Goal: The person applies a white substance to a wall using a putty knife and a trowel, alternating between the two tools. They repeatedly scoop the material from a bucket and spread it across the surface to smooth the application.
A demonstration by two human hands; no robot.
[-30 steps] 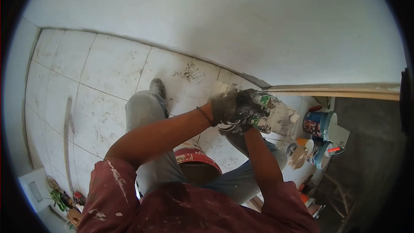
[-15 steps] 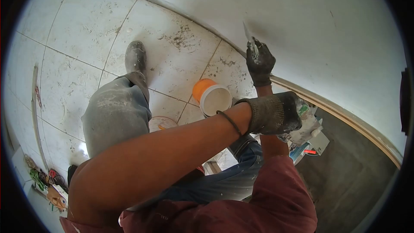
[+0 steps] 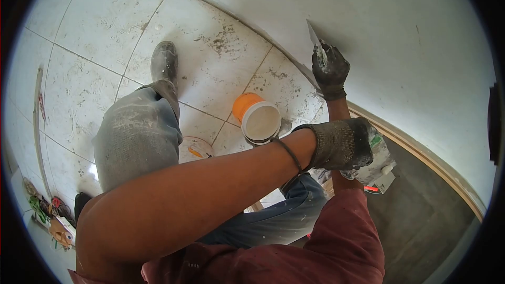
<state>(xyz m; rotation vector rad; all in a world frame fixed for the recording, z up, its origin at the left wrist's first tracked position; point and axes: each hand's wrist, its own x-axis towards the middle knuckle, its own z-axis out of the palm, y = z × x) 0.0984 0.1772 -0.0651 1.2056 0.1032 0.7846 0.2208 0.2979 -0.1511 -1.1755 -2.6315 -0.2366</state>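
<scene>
My right hand (image 3: 331, 72), in a dark glove, is closed round the white-smeared handle of a putty knife (image 3: 314, 34). The thin blade points up, close to the pale wall (image 3: 389, 42), which carries a shadow beside it. Across my right forearm reaches my left arm. My left hand (image 3: 344, 146), also gloved, is closed with its back towards me, over a flat, putty-smeared piece (image 3: 380, 162) with a green patch. The fingers under it are hidden, and its kind does not show.
An orange bucket (image 3: 246, 106) with a whitish inside stands on the dirty tiled floor (image 3: 131, 10). Near it is a round lid-like thing (image 3: 192, 149). A wooden strip (image 3: 421, 165) runs along the wall's lower edge. Mixed clutter (image 3: 52, 213) lies at far left.
My right hand with the putty knife has shifted a little to the right in view. My left hand with the smeared piece has moved slightly right and down.
</scene>
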